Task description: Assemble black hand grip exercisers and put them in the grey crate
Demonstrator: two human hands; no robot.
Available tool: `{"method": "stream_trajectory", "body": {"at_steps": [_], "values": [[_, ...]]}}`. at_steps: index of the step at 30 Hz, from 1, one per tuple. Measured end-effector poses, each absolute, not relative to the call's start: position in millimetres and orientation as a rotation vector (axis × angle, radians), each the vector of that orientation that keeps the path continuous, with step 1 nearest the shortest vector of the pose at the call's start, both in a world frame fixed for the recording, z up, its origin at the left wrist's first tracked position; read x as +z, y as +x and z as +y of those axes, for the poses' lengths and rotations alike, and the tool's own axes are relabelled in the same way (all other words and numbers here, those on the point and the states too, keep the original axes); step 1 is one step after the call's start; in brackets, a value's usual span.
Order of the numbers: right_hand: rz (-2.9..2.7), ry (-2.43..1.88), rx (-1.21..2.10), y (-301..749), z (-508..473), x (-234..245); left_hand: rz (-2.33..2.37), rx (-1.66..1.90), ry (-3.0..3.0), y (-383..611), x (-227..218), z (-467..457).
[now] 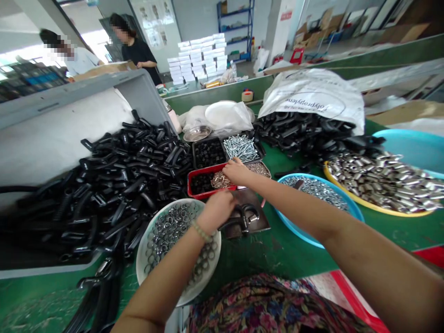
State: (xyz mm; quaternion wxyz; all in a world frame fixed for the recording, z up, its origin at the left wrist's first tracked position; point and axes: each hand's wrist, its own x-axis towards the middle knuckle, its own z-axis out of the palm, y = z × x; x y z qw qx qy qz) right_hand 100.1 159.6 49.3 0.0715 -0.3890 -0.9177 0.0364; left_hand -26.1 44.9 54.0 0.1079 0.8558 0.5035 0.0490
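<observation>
My right hand (237, 170) reaches over the red tray (190, 187), its fingers drawn together at a heap of small copper-coloured pins (220, 180). Whether a pin is between the fingertips is hidden. My left hand (219, 209) is lower and blurred, beside a black curved plastic part (244, 221) with a small spring. The fingers are mostly hidden behind the hand. That part lies on a dark metal plate (264, 224). Under my left forearm stands a white bowl (143, 259) of metal rings. Small black pieces (201, 183) fill the tray's left side.
A grey crate (21, 113) with black handles (135, 162) takes up the left. Behind the tray are bolts (241, 148) and black caps (209, 151). At right are a blue basin (357, 226), metal sleeves (388, 182) and a plastic sack (312, 95). Two people (140, 53) stand beyond.
</observation>
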Motion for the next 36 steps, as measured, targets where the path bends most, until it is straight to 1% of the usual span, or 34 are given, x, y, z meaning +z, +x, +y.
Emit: {"method": "stream_trajectory", "body": {"at_steps": [1,2,5,6,7,11,12,14,17,19,23,25,28,32,34,36], "values": [[-2.730,-1.178,0.123,102.4,157.9,52.5,1.676,0.223,2.480,-33.7,56.5,67.1],[-2.697,-1.192,0.144,106.1,154.6,55.8,1.779,0.219,2.451,-40.2,57.5,88.7],[-2.613,-1.222,0.232,128.0,131.2,60.8,1.770,0.180,2.410,-50.8,50.2,135.4],[-2.574,-1.217,0.310,139.2,118.4,59.5,1.747,0.178,2.400,-51.8,45.5,142.9],[-2.531,-1.210,0.408,151.6,103.9,56.5,1.736,0.187,2.391,-52.0,40.5,146.8],[-2.109,-1.301,1.154,194.4,46.1,33.8,1.738,0.292,2.360,-52.1,25.5,145.6],[-2.023,-1.357,1.254,199.7,36.3,27.9,1.753,0.324,2.350,-52.4,24.0,145.1],[-1.938,-1.457,1.314,203.3,25.5,18.2,1.801,0.392,2.331,-52.5,23.8,145.4],[-1.990,-1.543,1.198,199.3,24.5,10.8,1.808,0.626,2.192,-50.4,29.4,142.6],[-2.085,-1.591,1.045,196.3,26.7,9.7,1.717,0.769,2.070,-46.8,34.3,132.1],[-2.429,-1.618,0.491,194.8,27.0,7.5,1.360,0.870,1.827,-35.4,37.0,88.2],[-2.558,-1.580,0.278,194.2,26.3,4.8,1.285,0.861,1.761,-29.2,32.4,63.8],[-2.620,-1.539,0.219,193.1,25.8,2.2,1.293,0.858,1.749,-20.4,19.4,40.4],[-2.611,-1.461,0.080,210.1,26.8,5.8,1.285,0.889,1.716,-9.2,0.8,37.6],[-2.507,-1.582,-0.059,234.1,28.9,8.0,1.288,0.886,1.727,-4.9,-4.0,41.2],[-2.379,-1.834,-0.175,265.5,31.8,8.2,1.294,0.856,1.757,-1.7,-4.0,43.4]]}}
